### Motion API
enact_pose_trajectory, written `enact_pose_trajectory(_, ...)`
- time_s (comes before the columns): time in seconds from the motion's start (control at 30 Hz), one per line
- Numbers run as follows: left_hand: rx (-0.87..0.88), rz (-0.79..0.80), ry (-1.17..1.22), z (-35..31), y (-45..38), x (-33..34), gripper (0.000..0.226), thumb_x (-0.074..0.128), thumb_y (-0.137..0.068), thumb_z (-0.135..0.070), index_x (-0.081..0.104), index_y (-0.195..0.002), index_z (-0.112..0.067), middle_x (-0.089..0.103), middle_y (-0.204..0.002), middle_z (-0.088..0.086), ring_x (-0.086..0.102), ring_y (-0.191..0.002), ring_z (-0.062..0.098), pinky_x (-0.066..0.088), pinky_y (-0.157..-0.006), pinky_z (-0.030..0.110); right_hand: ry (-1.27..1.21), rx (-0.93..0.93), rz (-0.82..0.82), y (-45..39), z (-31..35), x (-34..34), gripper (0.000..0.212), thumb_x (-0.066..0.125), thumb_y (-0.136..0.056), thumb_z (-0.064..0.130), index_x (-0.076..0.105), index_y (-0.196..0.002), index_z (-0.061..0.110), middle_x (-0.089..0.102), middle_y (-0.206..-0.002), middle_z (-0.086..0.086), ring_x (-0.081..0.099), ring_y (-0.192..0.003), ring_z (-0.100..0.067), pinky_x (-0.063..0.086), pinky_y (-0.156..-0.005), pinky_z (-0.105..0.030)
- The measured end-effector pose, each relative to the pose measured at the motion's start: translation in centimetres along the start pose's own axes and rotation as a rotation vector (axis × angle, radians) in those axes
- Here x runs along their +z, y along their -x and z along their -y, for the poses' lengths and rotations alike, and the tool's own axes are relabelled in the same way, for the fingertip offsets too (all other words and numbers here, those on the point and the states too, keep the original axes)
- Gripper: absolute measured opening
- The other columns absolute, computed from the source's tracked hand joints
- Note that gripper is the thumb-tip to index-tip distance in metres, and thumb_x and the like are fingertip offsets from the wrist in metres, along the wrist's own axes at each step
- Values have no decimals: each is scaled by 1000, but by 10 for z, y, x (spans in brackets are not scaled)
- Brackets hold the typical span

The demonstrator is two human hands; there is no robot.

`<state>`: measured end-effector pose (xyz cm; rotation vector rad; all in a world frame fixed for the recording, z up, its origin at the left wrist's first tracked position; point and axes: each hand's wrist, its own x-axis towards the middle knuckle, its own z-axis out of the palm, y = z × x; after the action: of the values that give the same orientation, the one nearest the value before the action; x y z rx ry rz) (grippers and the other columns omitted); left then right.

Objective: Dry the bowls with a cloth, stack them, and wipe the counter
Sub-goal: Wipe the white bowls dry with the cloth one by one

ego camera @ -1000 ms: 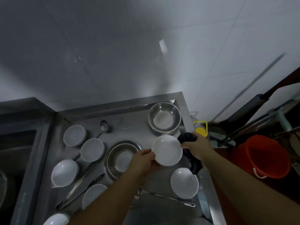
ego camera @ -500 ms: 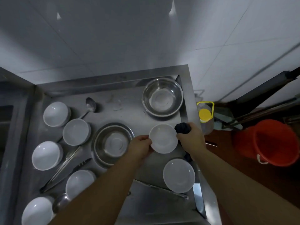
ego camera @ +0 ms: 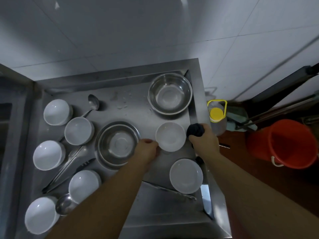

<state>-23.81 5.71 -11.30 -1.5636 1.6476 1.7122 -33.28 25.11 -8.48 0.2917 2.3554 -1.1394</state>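
A white bowl [ego camera: 170, 136] is pinched at its rim by the left hand [ego camera: 148, 150], its fingers curled on the edge, above the tabletop [ego camera: 138, 107]. A dark cloth [ego camera: 195, 129] is bunched inside the closed right hand [ego camera: 203, 139], just beside that bowl. No stack is seen yet: one bowl [ego camera: 186, 175] lies below the right hand, and five more [ego camera: 78, 130] are spread singly well to the left of the left hand, so most of the drying, all stacking and the wiping are judged to remain. Water spots are visible on the steel beyond the hands. White wall tiles [ego camera: 155, 31] rise behind; a red bucket [ego camera: 283, 144] stands right of the right hand.
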Motion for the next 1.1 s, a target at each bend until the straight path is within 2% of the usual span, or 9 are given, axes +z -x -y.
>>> enact_pose_trajectory(0.07, 54, -10, -247, 8, 17, -3, 16, 66, -91, -18, 72, -102, -7, 73, -97, 15, 71, -91, 39, 58, -86, 44, 25, 12, 4, 11, -6, -8, 25, 72, -78, 18, 53, -89, 29, 60, -82, 1, 58, -74, -17, 42, -58, -34)
enact_pose_trajectory(0.2, 161, 137, -628, 31, 56, 1, 23, 69, -91, -28, 71, -113, -20, 74, -110, 5, 70, -102, 28, 58, -96, 42, 35, 17, 37, 35, -21, -21, 28, 72, -78, 17, 60, -102, 24, 64, -87, 0, 62, -82, -22, 49, -69, -39)
enact_pose_trajectory(0.3, 180, 201, -730, 53, 68, 9, 31, 73, -91, -32, 68, -119, -20, 71, -110, 1, 66, -101, 21, 51, -90, 31, 43, 20, 61, 51, -34, -26, 31, 73, -78, 15, 62, -106, 24, 66, -91, -1, 63, -85, -26, 50, -71, -39)
enact_pose_trajectory(0.5, 216, 204, -776, 71, 74, 23, 42, 69, -95, -20, 62, -135, -12, 71, -128, 11, 66, -117, 31, 48, -92, 32, 34, 50, 43, 76, -60, -31, 30, 73, -76, 16, 63, -104, 22, 69, -91, -7, 64, -85, -29, 50, -71, -39)
enact_pose_trajectory(0.7, 163, 143, -603, 72, 82, 24, 31, 65, -92, -13, 74, -122, -11, 76, -114, 14, 72, -103, 33, 60, -93, 43, -31, 52, 34, 96, -69, -38, 34, 75, -77, 22, 62, -103, 40, 69, -91, 9, 67, -84, -14, 57, -77, -42)
enact_pose_trajectory(0.83, 101, 130, -443, 65, 94, 4, 10, 65, -91, -16, 74, -92, -20, 78, -100, 15, 75, -91, 32, 63, -89, 52, -94, 24, 1, 112, -57, -39, 27, 77, -82, 31, 58, -97, 45, 69, -90, 11, 65, -81, -6, 56, -76, -40)
enact_pose_trajectory(0.93, 48, 144, -266, 57, 103, -22, 14, 64, -92, -12, 76, -100, -9, 77, -101, 18, 75, -95, 37, 62, -93, 55, -178, 2, 13, 128, -33, -33, 16, 75, -87, 35, 61, -93, 42, 68, -87, 9, 64, -71, 2, 52, -61, -23)
enact_pose_trajectory(1.0, 25, 152, -132, 50, 112, -42, 20, 64, -92, -12, 74, -107, -6, 76, -104, 19, 74, -98, 38, 60, -98, 55, -211, -44, 26, 139, -12, -26, 12, 69, -93, 26, 62, -92, 35, 67, -80, 10, 61, -67, 5, 46, -53, -17)
enact_pose_trajectory(1.1, 27, 183, 51, 40, 129, -74, 27, 66, -84, -15, 70, -110, -8, 75, -103, 16, 70, -90, 31, 60, -87, 44, -188, -125, 77, 160, 23, -10, 24, 57, -99, 15, 64, -100, 38, 70, -84, 12, 65, -76, -1, 48, -59, -18)
